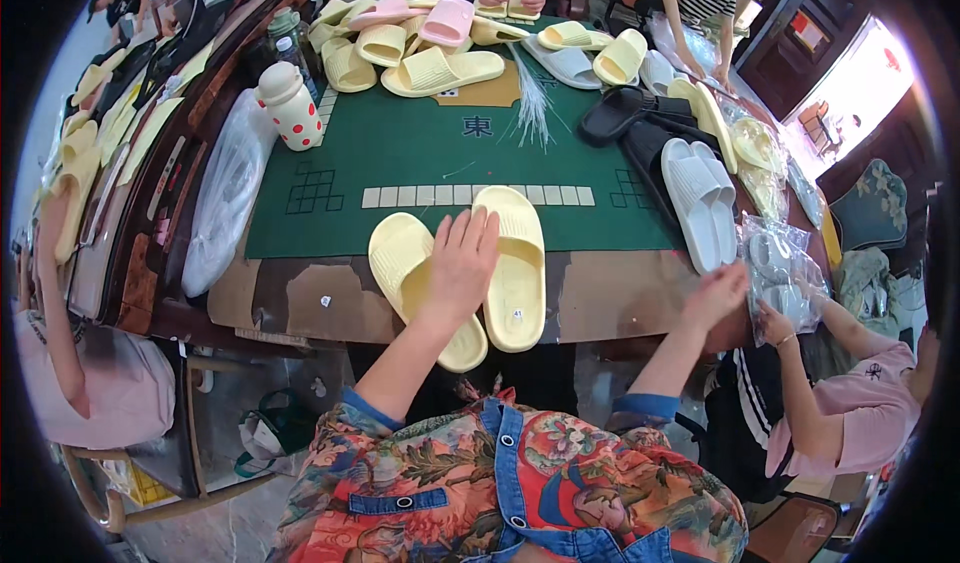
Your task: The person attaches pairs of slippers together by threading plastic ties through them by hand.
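Observation:
Two pale yellow slide slippers lie side by side at the table's near edge: a left one [397, 248] and a right one [517, 293]. Across them rests my left hand [462, 263], its fingers stretched out flat with the tips at the right slipper's strap. Part of the left slipper is hidden under that hand. My right hand [717, 295] is off to the right, fingers curled together just beside the heel ends of a light grey pair of slippers [692, 198]. Whatever its fingers may hold is too small to make out.
Yellow and pink slippers [430, 38] are piled at the far side. A spotted white bottle [290, 108] and clear plastic bags [225, 203] stand left; black slippers [612, 115] lie right. At right, a co-worker's hands handle bagged grey slippers [772, 263]. Other people sit around.

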{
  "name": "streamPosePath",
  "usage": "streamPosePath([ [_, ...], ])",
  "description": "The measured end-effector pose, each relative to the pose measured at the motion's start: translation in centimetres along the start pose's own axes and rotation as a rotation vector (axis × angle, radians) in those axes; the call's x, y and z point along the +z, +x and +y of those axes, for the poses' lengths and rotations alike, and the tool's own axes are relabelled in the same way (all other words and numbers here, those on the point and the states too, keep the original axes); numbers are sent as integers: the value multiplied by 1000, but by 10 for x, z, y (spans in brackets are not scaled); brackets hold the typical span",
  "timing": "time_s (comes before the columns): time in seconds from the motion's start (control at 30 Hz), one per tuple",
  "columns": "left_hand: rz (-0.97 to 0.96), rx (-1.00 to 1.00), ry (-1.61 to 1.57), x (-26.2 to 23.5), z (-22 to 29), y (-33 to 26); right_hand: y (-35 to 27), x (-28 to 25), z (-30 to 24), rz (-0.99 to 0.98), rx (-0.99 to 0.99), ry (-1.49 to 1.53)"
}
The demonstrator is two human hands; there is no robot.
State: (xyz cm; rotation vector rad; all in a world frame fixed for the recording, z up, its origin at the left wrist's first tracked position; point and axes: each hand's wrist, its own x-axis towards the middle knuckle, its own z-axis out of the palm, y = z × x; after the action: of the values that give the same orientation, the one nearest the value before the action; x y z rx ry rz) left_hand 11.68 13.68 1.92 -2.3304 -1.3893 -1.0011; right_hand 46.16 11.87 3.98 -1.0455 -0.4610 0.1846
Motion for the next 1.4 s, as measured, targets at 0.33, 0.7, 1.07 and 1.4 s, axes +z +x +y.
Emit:
streamPosePath([
  [0.33, -107, -510, -284, -20, -17, -80, -166, 66, 52, -990, 53, -598],
  [0.7, -110, -564, -61, -16, -89, -72, -237, 92, 35, -1328, 3, -524],
  [1.07, 42, -813, 336, -76, -253, -126, -241, 84, 41, -1377, -105, -446],
  [1.4, -118, -864, 215, -71, -273, -133, -195, 71, 43, -1010, 33, -257],
])
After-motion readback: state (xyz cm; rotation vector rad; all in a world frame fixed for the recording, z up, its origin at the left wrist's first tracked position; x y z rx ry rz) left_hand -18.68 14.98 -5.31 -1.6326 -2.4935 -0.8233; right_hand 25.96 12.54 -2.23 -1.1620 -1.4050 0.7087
